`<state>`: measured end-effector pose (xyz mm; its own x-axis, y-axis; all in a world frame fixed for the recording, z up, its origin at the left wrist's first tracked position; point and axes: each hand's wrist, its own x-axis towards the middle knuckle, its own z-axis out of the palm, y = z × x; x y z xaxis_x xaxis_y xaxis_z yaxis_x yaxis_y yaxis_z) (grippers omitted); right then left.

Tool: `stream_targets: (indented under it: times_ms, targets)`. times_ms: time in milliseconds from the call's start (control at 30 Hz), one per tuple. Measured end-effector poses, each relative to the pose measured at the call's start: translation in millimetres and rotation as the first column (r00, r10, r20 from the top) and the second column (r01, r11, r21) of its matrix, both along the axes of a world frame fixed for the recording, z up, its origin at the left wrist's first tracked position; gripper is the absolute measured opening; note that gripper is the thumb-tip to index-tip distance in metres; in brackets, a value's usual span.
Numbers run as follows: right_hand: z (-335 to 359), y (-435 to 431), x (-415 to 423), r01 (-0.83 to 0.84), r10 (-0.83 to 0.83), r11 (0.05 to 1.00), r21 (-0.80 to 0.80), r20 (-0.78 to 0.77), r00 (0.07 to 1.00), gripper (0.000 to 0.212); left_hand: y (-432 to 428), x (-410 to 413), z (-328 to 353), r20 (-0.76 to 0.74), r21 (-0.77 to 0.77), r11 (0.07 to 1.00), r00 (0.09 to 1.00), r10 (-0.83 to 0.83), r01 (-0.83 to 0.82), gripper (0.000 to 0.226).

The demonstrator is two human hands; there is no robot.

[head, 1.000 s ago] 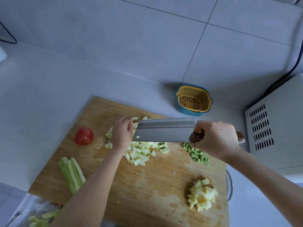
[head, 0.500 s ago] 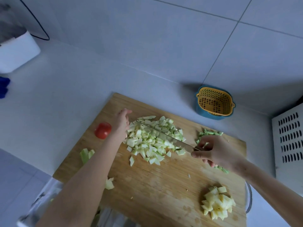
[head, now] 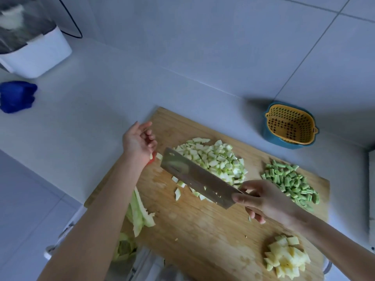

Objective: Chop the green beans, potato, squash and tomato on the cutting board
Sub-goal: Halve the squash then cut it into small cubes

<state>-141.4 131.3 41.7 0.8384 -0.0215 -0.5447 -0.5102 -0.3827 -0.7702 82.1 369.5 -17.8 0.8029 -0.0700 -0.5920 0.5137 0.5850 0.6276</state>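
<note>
The left forearm and the right forearm are bare skin all the way to the picture's edge. The left grip, at the far left corner of the rectangular light-brown wooden cutting board, is a bare, slim-fingered hand. The right grip, above the board's middle, is bare too, nails short.

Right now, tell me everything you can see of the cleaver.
The broad rectangular steel cleaver is tilted over the wooden cutting board, flat side up toward the camera, tip pointing upper left. Small pale bits stick to the blade. It covers the near edge of the pile of diced pale green squash. The right grip, a bare hand, holds its handle, mostly hidden. Whether the edge touches the board is unclear.
</note>
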Motion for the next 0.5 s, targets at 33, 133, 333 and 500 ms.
stream_targets:
  times_ms: [33,133,333,500]
  targets:
    - [0.8,0.1,-1.0,-0.003,0.003,1.000,0.010,0.005,1.000,0.026,-2.5,-3.8,-3.4,0.005,0.016,1.000,1.000,-0.006,0.006,0.033]
    - [5.6,-7.6,-1.1,-0.033,0.033,0.999,-0.005,0.016,0.999,0.027,-15.0,-14.2,-10.6,0.046,0.059,0.997,0.997,-0.060,0.057,0.034]
    - [13.6,-25.7,0.1,-0.065,0.067,0.996,-0.066,0.023,0.997,0.030,-45.2,-27.5,-4.2,0.129,0.073,0.945,0.937,-0.326,0.319,0.037]
    - [13.1,-31.4,2.3,0.035,-0.026,0.989,-0.141,0.065,0.998,0.033,-54.9,-28.2,3.6,0.105,-0.010,0.937,0.932,-0.347,0.350,0.043]
